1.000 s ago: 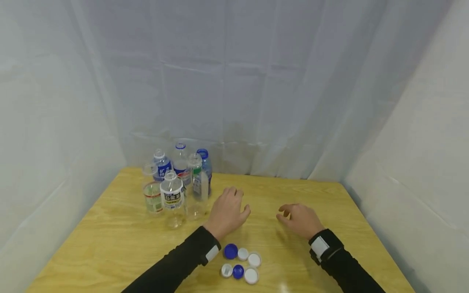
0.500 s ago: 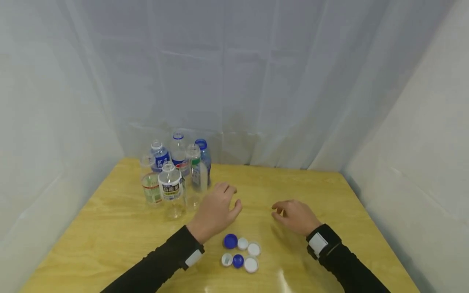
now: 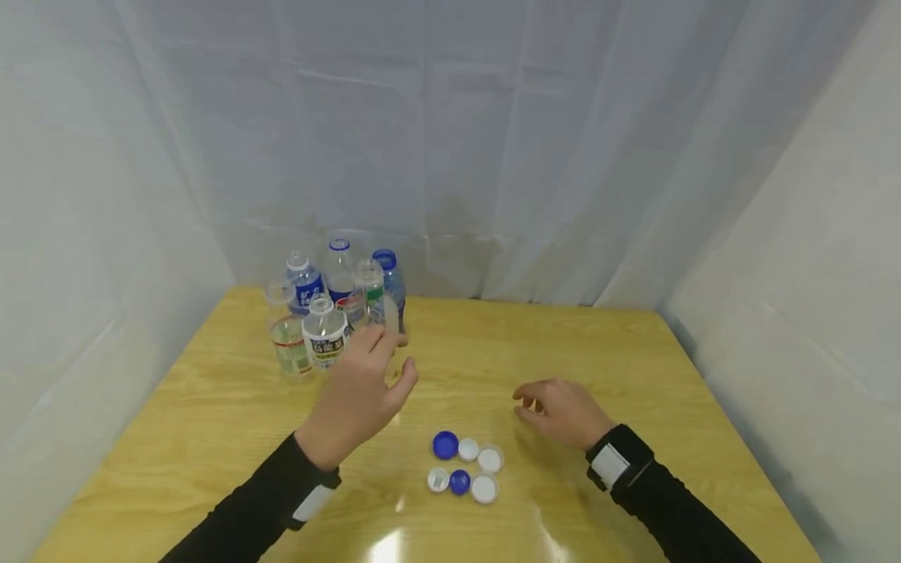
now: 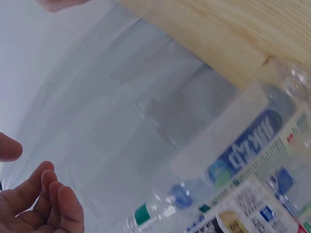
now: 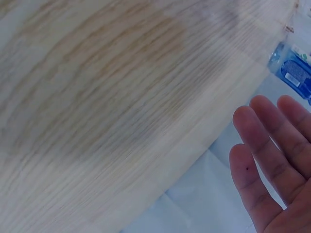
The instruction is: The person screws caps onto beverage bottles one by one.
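My left hand (image 3: 359, 391) hovers by the front of a bottle group, holding nothing, fingers loosely bent and thumb apart. It partly covers a clear bottle with a black-and-white label (image 3: 325, 348). Behind its fingertips stands a slim clear bottle with a green neck band (image 3: 371, 289). In the left wrist view, a bottle with a blue label (image 4: 250, 141) lies across the picture beside the left fingers (image 4: 65, 204). My right hand (image 3: 566, 410) is over the table's right half, fingers loosely curved round nothing. The right wrist view shows its spread fingers (image 5: 257, 138).
Uncapped bottles, including a blue one (image 3: 390, 274) and one with a red-lined label (image 3: 290, 344), stand upright at the back left. Blue caps (image 3: 446, 445) and white caps (image 3: 484, 489) lie in two rows on the wooden table (image 3: 591, 344). Pale sheeting (image 3: 479, 156) surrounds it.
My left hand has moved left towards the bottles, now overlapping the front one. The right hand has shifted slightly left. The head view has tilted down; bottles and caps keep their places.
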`<control>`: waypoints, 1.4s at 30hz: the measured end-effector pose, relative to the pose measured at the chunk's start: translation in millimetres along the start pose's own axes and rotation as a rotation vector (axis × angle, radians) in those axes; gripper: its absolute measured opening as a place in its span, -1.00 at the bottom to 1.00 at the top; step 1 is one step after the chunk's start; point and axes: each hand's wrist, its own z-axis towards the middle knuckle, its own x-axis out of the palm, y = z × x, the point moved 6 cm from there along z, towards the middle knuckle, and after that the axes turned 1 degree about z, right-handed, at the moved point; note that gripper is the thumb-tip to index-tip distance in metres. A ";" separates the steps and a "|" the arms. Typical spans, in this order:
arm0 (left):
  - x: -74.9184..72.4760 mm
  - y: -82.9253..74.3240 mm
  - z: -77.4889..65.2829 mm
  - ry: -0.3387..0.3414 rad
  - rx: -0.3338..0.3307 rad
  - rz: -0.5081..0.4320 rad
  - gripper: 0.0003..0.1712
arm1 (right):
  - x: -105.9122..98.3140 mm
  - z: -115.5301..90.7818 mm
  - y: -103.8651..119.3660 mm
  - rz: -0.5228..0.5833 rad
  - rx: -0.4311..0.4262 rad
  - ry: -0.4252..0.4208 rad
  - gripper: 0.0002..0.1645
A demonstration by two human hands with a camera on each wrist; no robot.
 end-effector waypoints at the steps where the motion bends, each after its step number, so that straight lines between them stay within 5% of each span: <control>1: -4.2 2.4 -1.9 -0.011 -0.006 0.004 -0.82 | 0.3 -0.7 1.8 0.003 0.003 0.005 -0.75; 6: -23.3 12.4 -13.4 -0.072 -0.038 0.058 -0.77 | 5.3 -6.8 9.1 0.010 0.017 0.025 -0.75; 13: -51.1 33.5 -23.2 -0.269 -0.102 0.102 -0.60 | 10.6 -12.7 17.7 0.005 0.007 0.044 -0.74; 16: -57.6 46.8 -26.3 -0.302 -0.148 0.109 -0.51 | 11.4 -13.0 19.8 -0.004 -0.002 0.046 -0.74; 27: -32.7 85.2 -43.0 -0.106 -0.400 0.037 -0.21 | 15.4 -24.1 33.4 0.013 -0.032 0.053 -0.73; 42: -19.7 107.8 -61.7 -0.010 -0.544 -0.046 -0.06 | 13.9 -18.3 63.2 0.044 -0.091 0.073 -0.70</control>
